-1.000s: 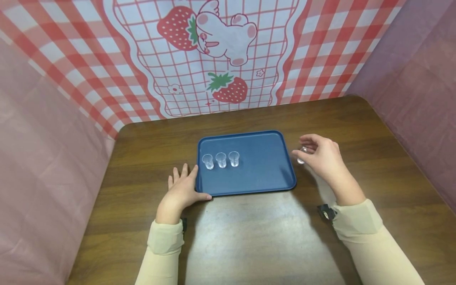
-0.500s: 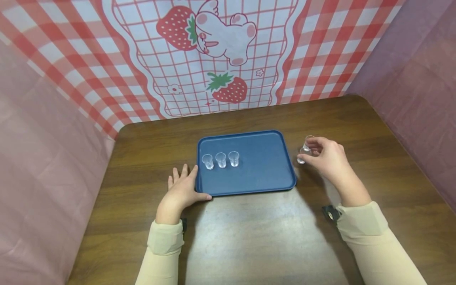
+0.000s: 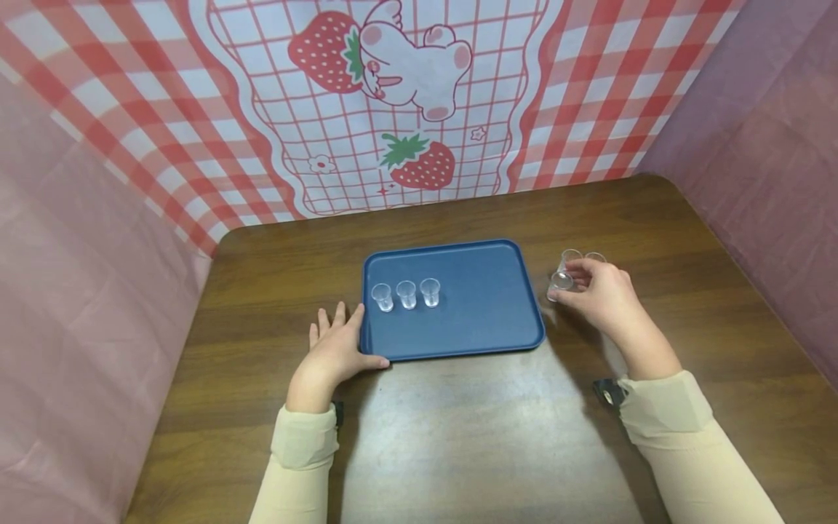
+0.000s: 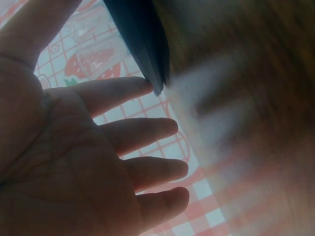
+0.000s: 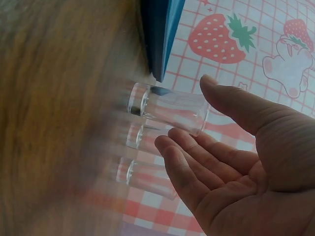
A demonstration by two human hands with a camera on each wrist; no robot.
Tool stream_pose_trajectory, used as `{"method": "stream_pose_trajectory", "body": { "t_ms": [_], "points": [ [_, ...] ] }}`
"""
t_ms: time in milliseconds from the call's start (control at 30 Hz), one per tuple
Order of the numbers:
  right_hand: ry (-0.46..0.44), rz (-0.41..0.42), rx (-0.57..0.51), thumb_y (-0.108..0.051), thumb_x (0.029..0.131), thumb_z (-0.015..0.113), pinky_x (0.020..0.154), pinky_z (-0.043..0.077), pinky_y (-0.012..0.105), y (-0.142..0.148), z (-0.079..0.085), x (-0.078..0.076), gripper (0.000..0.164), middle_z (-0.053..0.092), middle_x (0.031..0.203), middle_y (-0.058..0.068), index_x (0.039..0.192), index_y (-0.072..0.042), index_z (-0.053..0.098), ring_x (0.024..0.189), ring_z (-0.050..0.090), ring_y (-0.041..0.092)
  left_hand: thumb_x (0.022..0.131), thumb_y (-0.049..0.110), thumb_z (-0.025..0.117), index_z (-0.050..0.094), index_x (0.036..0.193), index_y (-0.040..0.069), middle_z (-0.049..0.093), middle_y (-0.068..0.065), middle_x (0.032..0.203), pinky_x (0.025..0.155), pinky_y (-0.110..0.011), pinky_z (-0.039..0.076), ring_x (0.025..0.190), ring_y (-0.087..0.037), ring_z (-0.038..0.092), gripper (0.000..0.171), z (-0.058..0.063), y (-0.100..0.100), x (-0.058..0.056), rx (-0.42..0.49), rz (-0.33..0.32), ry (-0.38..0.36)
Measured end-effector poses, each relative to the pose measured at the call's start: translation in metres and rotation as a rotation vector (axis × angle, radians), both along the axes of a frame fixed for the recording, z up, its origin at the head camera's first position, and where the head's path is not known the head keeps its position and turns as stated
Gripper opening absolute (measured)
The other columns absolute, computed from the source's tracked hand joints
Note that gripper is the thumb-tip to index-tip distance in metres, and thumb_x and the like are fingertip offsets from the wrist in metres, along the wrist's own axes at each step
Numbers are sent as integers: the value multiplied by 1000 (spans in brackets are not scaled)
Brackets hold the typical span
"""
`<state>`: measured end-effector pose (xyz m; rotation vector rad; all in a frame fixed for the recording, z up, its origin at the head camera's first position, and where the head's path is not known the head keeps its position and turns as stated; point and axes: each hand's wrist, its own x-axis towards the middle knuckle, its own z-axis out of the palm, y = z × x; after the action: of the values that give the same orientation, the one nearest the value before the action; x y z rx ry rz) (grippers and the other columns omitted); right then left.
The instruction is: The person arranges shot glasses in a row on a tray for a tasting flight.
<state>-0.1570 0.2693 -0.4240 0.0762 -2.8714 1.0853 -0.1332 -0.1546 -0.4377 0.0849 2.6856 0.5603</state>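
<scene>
In the head view, my left hand (image 3: 332, 353) rests at the near-left corner of the blue tray (image 3: 484, 320), fingers spread and straight, the thumb along its front edge. Three small clear shot glasses (image 3: 406, 294) stand upright in a row on the tray's left half. Right of the tray, my right hand (image 3: 605, 295) has thumb and fingers around the rim of another upright shot glass (image 5: 167, 108). Two more glasses (image 5: 145, 174) stand close beside it, partly covered by my fingers. The left wrist view shows my left index fingertip (image 4: 147, 86) at the tray edge.
A brown wooden table (image 3: 471, 437) bears everything. Behind it hangs a red and white checked cloth (image 3: 589, 94) with strawberries. Pink cloths (image 3: 85, 291) hang on both sides.
My right hand has shifted slightly right, and its fingers have come around the nearest shot glass. The glasses behind it show more now. My left hand and the tray have stayed put.
</scene>
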Motion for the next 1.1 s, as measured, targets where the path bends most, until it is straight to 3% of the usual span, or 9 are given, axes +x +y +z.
{"method": "stream_pose_trajectory", "body": {
  "t_ms": [800,1100],
  "points": [
    [-46,-13,37,-19,84,84,85,50,53,1,-7,-4,41,74,94,23,109,10,69,90,72,38,75,50,89,23,162,7,8,-29,164,116,-64,-1,147,-54,-7,117,0,1,0,-14,2,4],
    [-20,-13,45,-17,85,83,88,48,54,2,-10,-5,36,74,91,21,105,9,70,89,73,38,76,50,88,22,163,8,6,-28,165,116,-64,-2,147,-54,-8,118,0,0,0,-11,3,-4]
  ]
}}
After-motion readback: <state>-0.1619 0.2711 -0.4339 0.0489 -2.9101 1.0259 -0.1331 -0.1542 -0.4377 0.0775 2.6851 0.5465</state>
